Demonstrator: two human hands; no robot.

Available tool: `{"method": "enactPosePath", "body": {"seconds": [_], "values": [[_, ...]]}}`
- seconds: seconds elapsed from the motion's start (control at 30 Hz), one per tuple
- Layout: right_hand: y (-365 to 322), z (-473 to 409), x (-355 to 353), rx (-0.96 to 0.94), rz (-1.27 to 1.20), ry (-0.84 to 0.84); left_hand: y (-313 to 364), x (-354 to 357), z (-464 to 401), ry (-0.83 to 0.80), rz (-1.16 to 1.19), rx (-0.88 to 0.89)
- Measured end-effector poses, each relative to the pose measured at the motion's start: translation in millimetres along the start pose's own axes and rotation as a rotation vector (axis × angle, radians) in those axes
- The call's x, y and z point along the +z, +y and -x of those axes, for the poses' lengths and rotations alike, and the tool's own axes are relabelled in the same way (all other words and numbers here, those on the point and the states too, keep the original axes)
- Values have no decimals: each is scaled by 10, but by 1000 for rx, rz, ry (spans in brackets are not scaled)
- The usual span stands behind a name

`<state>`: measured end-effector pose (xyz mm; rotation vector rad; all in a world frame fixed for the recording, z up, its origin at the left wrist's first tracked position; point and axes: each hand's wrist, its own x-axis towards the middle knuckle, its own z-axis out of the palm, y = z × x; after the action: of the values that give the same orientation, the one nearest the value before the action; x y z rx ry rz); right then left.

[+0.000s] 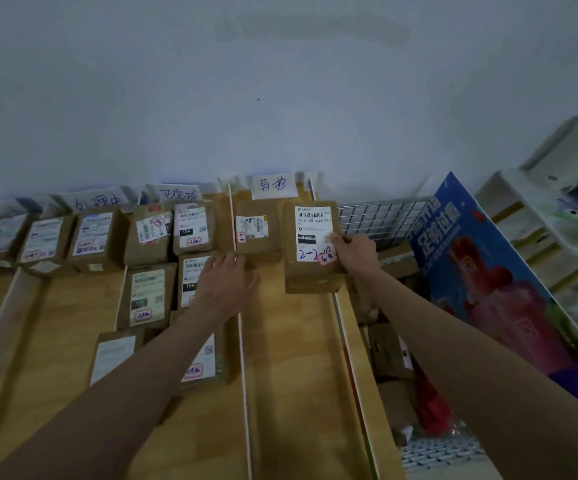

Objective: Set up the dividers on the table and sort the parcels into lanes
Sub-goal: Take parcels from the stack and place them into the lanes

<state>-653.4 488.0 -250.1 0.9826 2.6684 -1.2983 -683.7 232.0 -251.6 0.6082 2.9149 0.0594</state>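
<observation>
Right of centre in the frame, the right hand (351, 252) is gripping a cardboard parcel (312, 247) by its right edge, fingers (338, 241) curled over the white shipping label, likely to set it down in the right lane beside another small parcel (254, 232). Left of it, the left hand (227, 277) is lying flat with fingers spread over a labelled parcel (192, 278) at the white divider strip (242, 341), probably steadying that strip so the lanes stay separate. Along the upper edge of the wooden counter (291, 375), handwritten lane signs (273, 185) are standing against the wall. More parcels are sitting in rows at the upper left.
</observation>
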Motion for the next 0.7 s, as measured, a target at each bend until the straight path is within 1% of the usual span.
{"method": "enactPosePath", "body": {"seconds": [0.2,0.33,0.53,0.7], "values": [[-123,-691,110,-37,28,-34,65,31,-392,3,29,-81],[-188,-1056,221,-36,20,-52,40,79,-653,-12,21,-84],[-210,-1428,407,-28,-31,-83,0,202,-951,-46,-4,-102],[-171,-1619,502,-22,-11,-98,-10,285,-1073,-82,-29,-112]]}}
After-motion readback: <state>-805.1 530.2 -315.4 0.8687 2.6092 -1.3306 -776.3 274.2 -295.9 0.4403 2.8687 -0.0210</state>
